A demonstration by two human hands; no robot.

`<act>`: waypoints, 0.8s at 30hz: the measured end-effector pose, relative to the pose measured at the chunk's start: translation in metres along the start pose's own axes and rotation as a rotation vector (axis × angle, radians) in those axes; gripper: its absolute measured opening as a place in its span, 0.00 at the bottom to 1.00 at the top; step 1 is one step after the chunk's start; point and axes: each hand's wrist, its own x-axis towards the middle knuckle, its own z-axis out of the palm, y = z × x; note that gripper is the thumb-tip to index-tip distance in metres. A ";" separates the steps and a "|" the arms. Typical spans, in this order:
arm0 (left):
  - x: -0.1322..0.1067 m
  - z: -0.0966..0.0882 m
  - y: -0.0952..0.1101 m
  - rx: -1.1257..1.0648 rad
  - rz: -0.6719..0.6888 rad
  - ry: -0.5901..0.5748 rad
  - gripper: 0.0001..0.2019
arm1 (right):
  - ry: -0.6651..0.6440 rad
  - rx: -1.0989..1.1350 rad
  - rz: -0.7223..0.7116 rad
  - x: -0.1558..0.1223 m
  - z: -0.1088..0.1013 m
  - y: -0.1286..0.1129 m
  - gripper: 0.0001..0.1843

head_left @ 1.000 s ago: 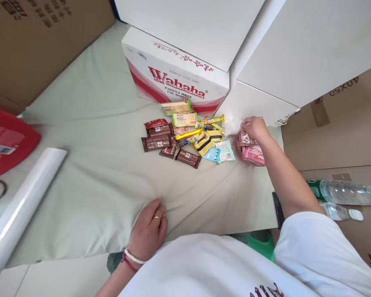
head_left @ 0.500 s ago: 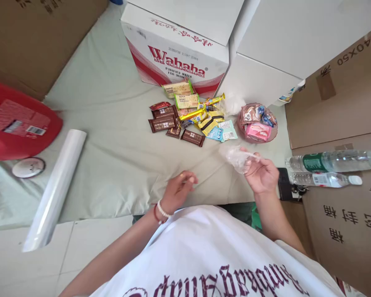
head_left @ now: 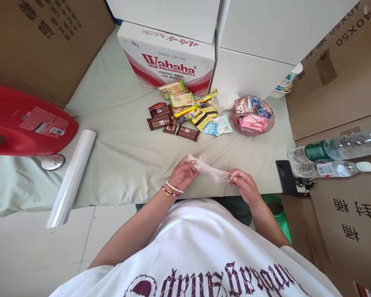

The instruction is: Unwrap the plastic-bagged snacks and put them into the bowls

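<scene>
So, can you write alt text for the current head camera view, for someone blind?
A person's left hand and right hand hold crumpled, translucent plastic between them. Beyond are wrapped snacks, a pink bowl of packets and a Wahaha box.

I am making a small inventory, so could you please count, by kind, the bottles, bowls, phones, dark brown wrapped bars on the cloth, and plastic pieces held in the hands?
Plastic bottles: 2
Pinkish see-through bowl: 1
Black phone: 1
Dark brown wrapped bars, visible ones: 4
Crumpled see-through plastic, between left hand and right hand: 1
Total: 9
</scene>
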 end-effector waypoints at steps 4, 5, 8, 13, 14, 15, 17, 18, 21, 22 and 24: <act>-0.010 0.006 0.003 0.110 0.078 -0.050 0.16 | -0.057 -0.343 -0.071 0.014 -0.027 -0.016 0.19; -0.012 0.010 0.001 0.145 0.091 -0.082 0.15 | 0.000 -0.369 -0.109 0.020 -0.028 -0.020 0.21; -0.013 0.021 -0.010 0.246 0.109 -0.182 0.15 | -0.028 -0.424 -0.156 0.042 -0.017 -0.021 0.21; -0.006 0.027 -0.028 0.550 0.365 0.069 0.25 | -0.032 -0.300 -0.051 0.061 0.036 0.011 0.20; -0.005 0.025 -0.030 0.618 0.445 0.194 0.27 | 0.052 -0.300 -0.065 0.061 0.045 0.018 0.19; -0.006 0.024 -0.031 0.671 0.504 0.296 0.28 | 0.136 -0.309 -0.090 0.060 0.054 0.024 0.18; -0.008 0.021 -0.032 0.723 0.511 0.357 0.28 | 0.234 -0.325 -0.135 0.056 0.068 0.031 0.16; -0.009 0.021 -0.033 0.715 0.460 0.319 0.27 | 0.232 -0.321 -0.140 0.055 0.073 0.031 0.15; -0.011 0.017 -0.032 0.554 0.208 0.148 0.27 | 0.167 -0.232 -0.088 0.058 0.077 0.025 0.15; -0.012 0.015 -0.029 0.493 0.149 0.123 0.27 | 0.163 -0.172 -0.062 0.061 0.075 0.021 0.15; -0.012 0.008 -0.021 0.428 0.096 0.112 0.27 | 0.186 -0.019 -0.012 0.065 0.065 0.010 0.15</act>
